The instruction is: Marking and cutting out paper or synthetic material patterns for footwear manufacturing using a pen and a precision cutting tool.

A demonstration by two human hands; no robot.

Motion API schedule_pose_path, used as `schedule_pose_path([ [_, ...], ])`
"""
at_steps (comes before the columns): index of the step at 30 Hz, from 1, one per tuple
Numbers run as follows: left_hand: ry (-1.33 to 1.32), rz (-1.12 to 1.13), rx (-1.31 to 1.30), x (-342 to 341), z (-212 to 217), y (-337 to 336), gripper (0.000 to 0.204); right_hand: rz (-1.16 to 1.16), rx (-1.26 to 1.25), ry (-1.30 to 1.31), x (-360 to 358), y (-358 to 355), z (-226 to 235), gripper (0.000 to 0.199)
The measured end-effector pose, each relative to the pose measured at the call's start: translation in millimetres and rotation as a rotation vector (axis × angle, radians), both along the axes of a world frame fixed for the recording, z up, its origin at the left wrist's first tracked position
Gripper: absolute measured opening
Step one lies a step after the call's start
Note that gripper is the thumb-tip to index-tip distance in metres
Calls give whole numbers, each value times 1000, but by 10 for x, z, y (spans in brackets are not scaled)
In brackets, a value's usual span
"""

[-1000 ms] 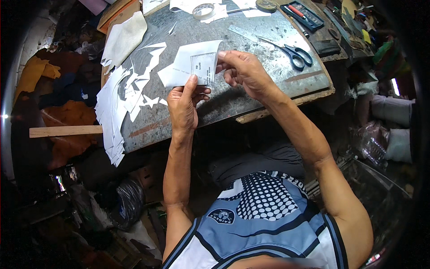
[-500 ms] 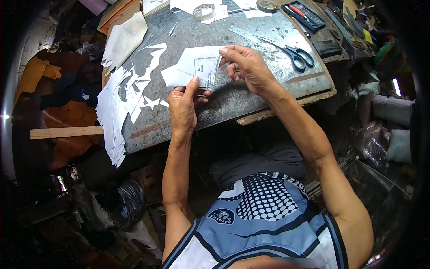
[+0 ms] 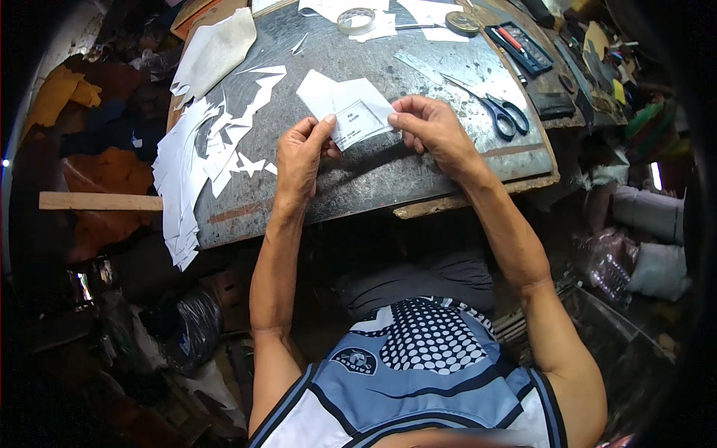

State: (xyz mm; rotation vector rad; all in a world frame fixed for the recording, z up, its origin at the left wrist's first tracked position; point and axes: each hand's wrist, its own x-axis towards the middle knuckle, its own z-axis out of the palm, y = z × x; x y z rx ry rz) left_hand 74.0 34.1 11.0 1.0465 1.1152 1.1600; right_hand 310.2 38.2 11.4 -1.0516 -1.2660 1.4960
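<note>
Between my two hands, above the worktable [image 3: 358, 179], is a cut piece of white paper [image 3: 345, 97] with printed lines on it. My left hand [image 3: 305, 153] pinches its left edge between thumb and fingers. At the opposite edge, my right hand [image 3: 433, 131] grips the paper with thumb and fingertips. Scissors with dark blue handles [image 3: 506, 117] lie on the table beyond my right hand, blades pointing away to the left. White paper offcuts [image 3: 183, 172] are heaped along the table's left side.
A clear ruler [image 3: 418, 66] lies by the scissor blades. Farther back are a tape roll [image 3: 356, 21], a round tin [image 3: 463, 22] and a dark tray with a red pen [image 3: 519, 48]. A pale sheet [image 3: 216, 52] rests at the far left, and a wooden bar [image 3: 101, 201] juts out left.
The paper has turned clockwise and tilted in my hands. My right hand has moved from the paper's upper right corner down to its right edge, closing its grip there.
</note>
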Motion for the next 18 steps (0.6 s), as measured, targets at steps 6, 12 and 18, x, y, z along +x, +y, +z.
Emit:
schedule_pose_path([
  [6,-30,-16,33,68,-4,28,27,45,-57,-15,-62,-159,12,34],
  [12,-101,-65,-20,55,-38,-111,46,-69,-4,-19,-105,-219,18,35],
  [18,120,-146,-22,27,-63,38,63,-98,86,-232,-39,-312,32,42],
])
